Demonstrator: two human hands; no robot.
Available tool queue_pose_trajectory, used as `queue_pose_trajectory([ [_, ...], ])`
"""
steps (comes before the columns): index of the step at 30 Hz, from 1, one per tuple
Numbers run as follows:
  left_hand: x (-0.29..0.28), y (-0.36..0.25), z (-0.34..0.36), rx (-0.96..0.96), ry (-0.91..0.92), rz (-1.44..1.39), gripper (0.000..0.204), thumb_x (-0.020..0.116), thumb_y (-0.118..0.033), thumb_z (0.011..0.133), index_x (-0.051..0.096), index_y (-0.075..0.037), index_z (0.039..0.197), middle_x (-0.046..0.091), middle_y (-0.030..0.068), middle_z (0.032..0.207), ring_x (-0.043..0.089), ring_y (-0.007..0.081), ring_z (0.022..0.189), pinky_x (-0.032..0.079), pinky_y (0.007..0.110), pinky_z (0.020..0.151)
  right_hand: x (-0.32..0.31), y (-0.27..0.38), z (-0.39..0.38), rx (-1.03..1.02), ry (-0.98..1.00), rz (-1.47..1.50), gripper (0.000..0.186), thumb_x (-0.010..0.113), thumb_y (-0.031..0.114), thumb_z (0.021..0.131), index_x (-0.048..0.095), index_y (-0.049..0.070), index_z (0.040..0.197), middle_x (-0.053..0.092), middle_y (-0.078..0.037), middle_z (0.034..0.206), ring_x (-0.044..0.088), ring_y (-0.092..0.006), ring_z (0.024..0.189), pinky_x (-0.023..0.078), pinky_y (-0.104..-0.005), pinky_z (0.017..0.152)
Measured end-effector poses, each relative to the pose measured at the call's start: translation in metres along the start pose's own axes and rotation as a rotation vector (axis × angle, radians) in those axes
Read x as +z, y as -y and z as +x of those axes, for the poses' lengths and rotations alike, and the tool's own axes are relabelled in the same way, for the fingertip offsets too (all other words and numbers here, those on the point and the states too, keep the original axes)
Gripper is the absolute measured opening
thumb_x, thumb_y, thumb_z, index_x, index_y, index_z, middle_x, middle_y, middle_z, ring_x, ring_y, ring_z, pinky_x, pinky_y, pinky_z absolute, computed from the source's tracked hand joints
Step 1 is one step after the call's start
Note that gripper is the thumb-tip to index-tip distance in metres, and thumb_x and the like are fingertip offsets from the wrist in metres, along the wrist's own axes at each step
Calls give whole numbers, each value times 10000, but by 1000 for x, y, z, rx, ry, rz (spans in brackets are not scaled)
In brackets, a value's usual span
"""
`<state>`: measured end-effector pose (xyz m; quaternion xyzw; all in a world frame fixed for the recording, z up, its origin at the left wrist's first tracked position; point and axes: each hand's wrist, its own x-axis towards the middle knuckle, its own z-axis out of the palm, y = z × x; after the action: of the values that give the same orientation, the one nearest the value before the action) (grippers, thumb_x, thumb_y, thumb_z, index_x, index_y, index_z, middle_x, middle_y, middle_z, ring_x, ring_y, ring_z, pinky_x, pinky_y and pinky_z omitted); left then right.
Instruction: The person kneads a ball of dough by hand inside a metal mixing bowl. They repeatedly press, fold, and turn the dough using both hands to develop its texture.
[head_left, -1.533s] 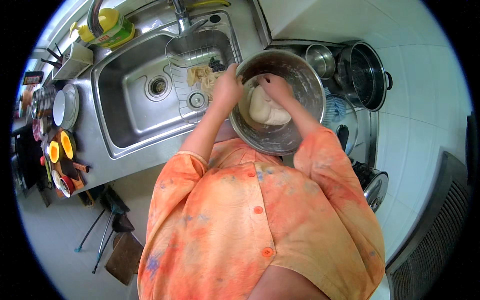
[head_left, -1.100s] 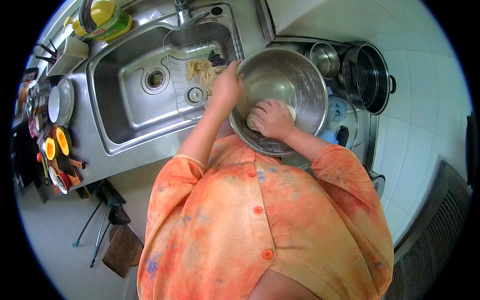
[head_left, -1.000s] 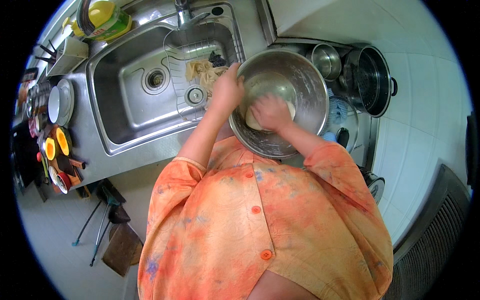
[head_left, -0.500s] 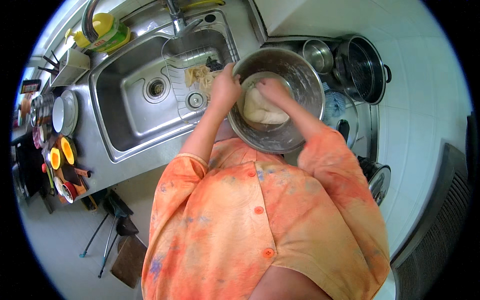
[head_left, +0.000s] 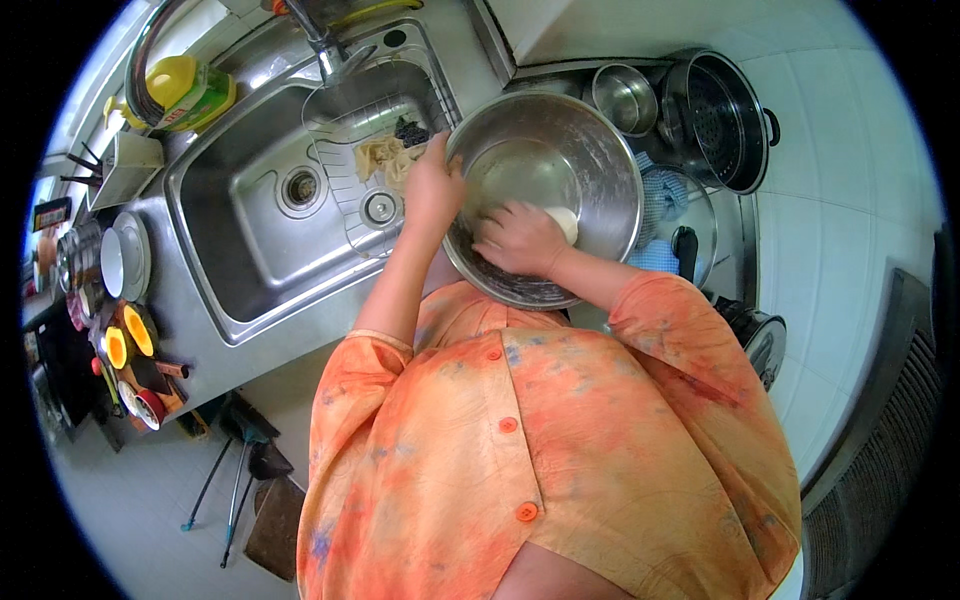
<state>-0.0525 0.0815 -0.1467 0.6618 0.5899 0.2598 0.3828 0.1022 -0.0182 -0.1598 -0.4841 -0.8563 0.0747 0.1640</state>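
A large steel bowl point(head_left: 608, 160) is tilted in front of me, its inner wall streaked with white. My left hand point(head_left: 435, 190) is closed on the bowl's left rim. Inside, low on the near side, my right hand point(head_left: 520, 238) lies palm down, slightly blurred, with its fingers stretched out toward the left wall. A pale lump of dough point(head_left: 566, 224) shows beside that hand; the hand hides most of it. The part of the bowl's bottom beyond the hand is bare and shiny.
Left of the bowl is a steel sink point(head_left: 240, 190) with a wire rack point(head_left: 335, 190) holding a beige cloth point(head_left: 380, 160). A small pot point(head_left: 622, 100), a black steamer pot point(head_left: 720, 120) and a blue checked cloth point(head_left: 662, 200) stand at right. Cut pumpkin point(head_left: 138, 328) lies far left.
My right hand has moved toward the near side of the bowl and its fingers have stretched out. The dough has shifted from the bowl's middle to the near wall. My left hand keeps the rim.
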Motion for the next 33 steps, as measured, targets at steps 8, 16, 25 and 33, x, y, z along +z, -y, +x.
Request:
queue_pose_trajectory([
  [8, 0, 4, 2, 31, -25, 29, 366, 581, -132, 881, 551, -42, 1234, 658, 265, 965, 623, 440, 926, 492, 491, 793, 33, -59, 58, 527, 59, -117, 306, 547, 375, 888, 700, 117, 826, 682, -106, 827, 646, -324, 758, 518, -449, 677],
  [16, 2, 2, 5, 31, -36, 37, 390, 588, -150, 879, 545, -60, 1256, 665, 254, 947, 638, 423, 908, 496, 478, 778, -6, -31, 40, 419, 507, 36, 414, 573, 440, 866, 675, 65, 1008, 641, -177, 1034, 611, -332, 997, 487, -500, 800],
  [25, 3, 5, -2, 54, -34, -18, 367, 593, -118, 872, 555, -36, 1228, 661, 262, 958, 633, 435, 912, 496, 479, 774, -8, 26, -7, 200, 131, -73, 446, 639, 455, 799, 640, 54, 996, 599, -102, 1006, 556, -275, 909, 459, -410, 736],
  [33, -5, -4, -2, 0, 9, 9, 348, 591, -109, 883, 553, -8, 1214, 638, 283, 1042, 608, 445, 1001, 477, 466, 842, 18, -17, 39, 353, 41, 67, 441, 562, 459, 864, 647, 66, 1045, 626, -124, 1093, 567, -340, 1044, 505, -468, 811],
])
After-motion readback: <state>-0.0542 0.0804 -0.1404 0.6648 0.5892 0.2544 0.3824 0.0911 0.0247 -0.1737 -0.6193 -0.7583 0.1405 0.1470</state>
